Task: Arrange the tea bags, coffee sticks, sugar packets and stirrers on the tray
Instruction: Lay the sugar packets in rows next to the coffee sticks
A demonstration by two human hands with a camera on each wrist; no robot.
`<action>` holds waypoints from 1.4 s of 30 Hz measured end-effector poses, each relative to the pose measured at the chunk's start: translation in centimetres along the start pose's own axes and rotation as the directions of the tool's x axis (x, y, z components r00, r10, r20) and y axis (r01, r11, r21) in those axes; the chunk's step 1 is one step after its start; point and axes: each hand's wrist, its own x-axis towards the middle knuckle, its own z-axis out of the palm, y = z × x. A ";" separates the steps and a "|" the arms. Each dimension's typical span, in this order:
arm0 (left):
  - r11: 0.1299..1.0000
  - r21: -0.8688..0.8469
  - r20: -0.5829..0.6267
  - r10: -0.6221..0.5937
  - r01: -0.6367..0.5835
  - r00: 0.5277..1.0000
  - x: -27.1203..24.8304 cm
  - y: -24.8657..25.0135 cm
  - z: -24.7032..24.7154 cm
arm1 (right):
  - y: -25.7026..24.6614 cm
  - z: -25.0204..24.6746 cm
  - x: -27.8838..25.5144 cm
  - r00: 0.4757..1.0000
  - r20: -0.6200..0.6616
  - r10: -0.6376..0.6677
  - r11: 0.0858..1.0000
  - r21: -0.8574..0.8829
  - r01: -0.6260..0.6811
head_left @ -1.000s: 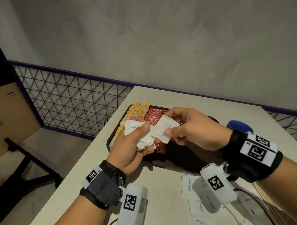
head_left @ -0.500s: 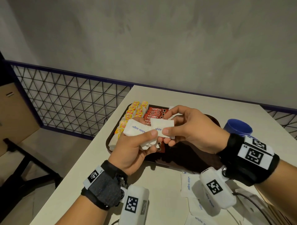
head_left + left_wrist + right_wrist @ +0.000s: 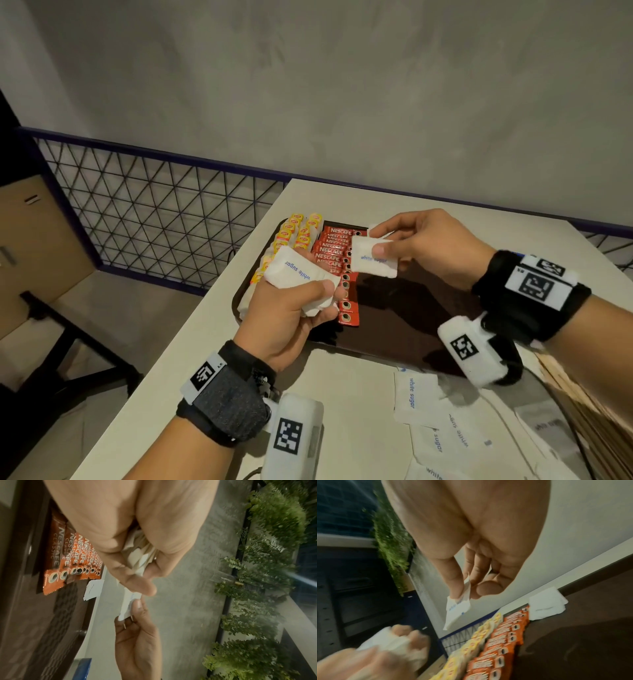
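Left hand (image 3: 287, 308) clutching the bundle of sugar packets (image 3: 301, 279) as my ready supply, right hand (image 3: 424, 246) pinching one packet (image 3: 373, 257) peeled clear, hovering over the tray (image 3: 411, 329) beside the coffee sticks (image 3: 334, 253) and tea bags (image 3: 294, 229), where I reckon the sugar row goes.

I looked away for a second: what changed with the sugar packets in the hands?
The right hand pulled one white sugar packet off the bundle of white sugar packets and carried it right, over the dark brown tray; the hands are now apart. The left hand still grips the bundle. Red coffee sticks and yellow tea bags stayed put.
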 end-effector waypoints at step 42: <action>0.983 -0.138 0.049 -0.112 0.118 0.993 0.1 0.4 -0.3 | 1.7 0.3 4.8 0.995 -0.097 0.038 0.998 -0.036 -0.042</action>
